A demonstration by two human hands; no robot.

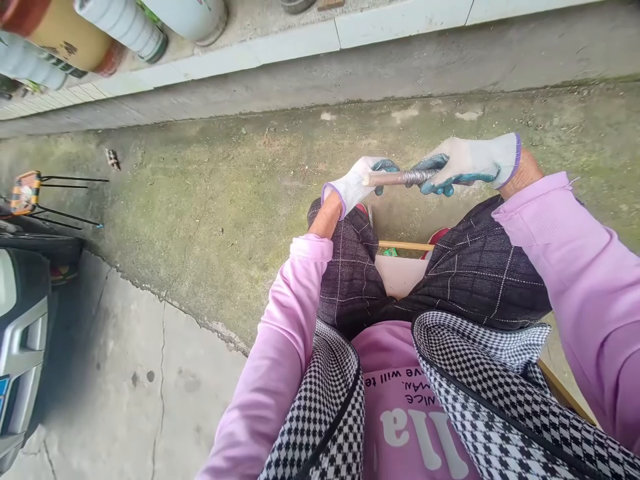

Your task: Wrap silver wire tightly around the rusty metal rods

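Both of my hands wear white knit gloves with blue-green coated fingers and purple cuffs. Between them, level above my knees, lies a short brown rod (389, 178) with shiny wire-like winding (419, 177) around its right part. The fingers of my left hand (357, 181) are closed around the plain brown end. My right hand (457, 165) is closed on the wound end, and its palm and fingers hide whatever continues beyond. I cannot tell exactly what kind of tool the rod belongs to.
Below my hands are a pale board (400, 275) and a wooden bar (406, 245) between my knees. Large flower pots (185, 17) stand on a tiled ledge (300, 45) ahead. At left are a small chair (26, 193) and a car's front (23, 360). The concrete ground (200, 193) is mossy.
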